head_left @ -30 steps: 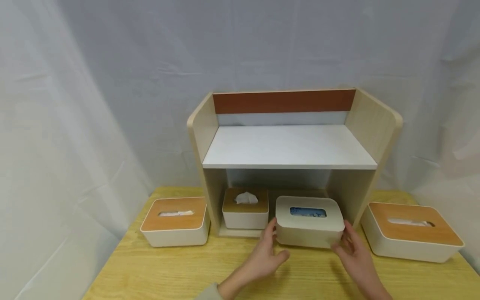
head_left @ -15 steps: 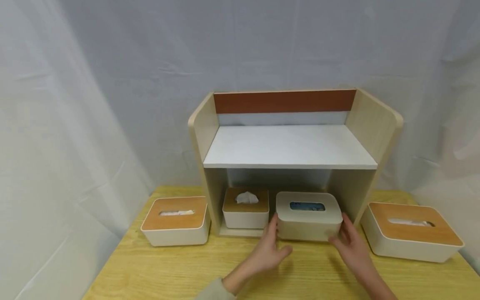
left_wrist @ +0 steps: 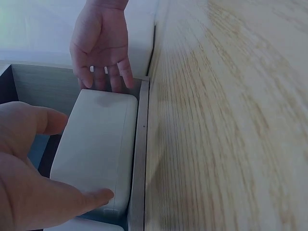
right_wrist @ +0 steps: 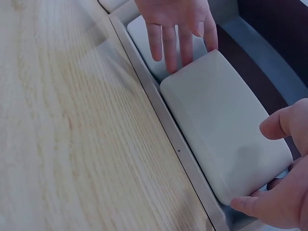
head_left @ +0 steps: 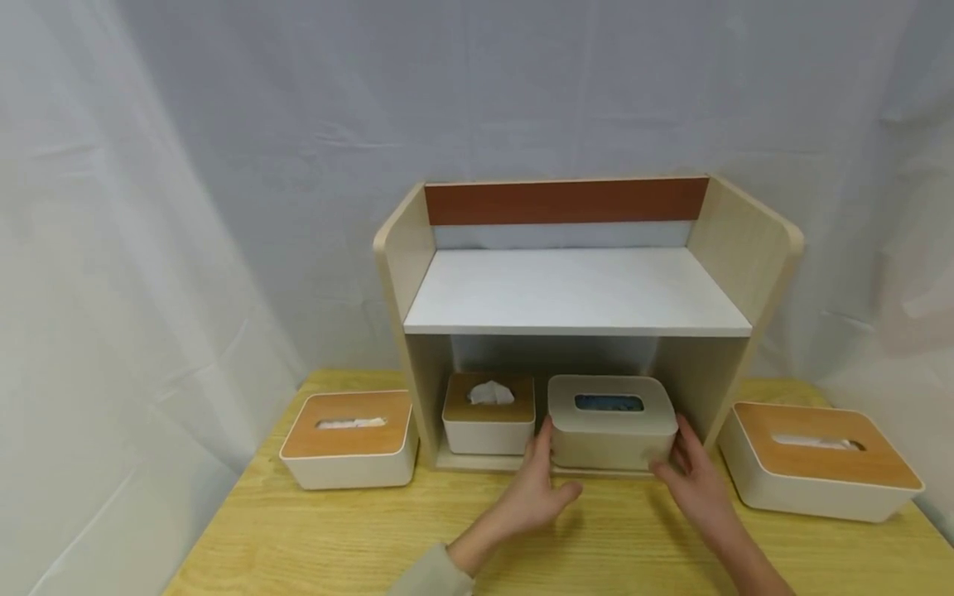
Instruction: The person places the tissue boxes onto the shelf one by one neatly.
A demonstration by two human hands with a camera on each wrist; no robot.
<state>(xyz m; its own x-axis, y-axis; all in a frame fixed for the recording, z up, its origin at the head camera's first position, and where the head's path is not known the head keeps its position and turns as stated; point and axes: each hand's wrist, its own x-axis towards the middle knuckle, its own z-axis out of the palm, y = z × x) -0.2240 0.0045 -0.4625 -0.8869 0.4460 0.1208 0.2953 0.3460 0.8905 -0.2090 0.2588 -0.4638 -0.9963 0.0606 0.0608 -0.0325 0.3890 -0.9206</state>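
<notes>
A cream tissue box with a slot in its lid stands in the right part of the lower bay of the wooden shelf unit. My left hand touches its left end with fairly straight fingers, the thumb held out. At the right end, my right hand rests its extended fingers along the side, thumb near the front lower corner. Both wrist views show the box's plain front between the two hands, just behind the bottom board's front edge. Something blue shows in the slot.
A small tissue box with a wooden lid shares the bay at left. Longer wooden-lidded tissue boxes stand on the table left and right of the unit. A white upper shelf overhangs the bay; pale curtains hang behind.
The cream tissue box has moved back into the lower bay, with both hands following at its ends. The bottom board's front edge now shows below it. The other boxes have stayed put.
</notes>
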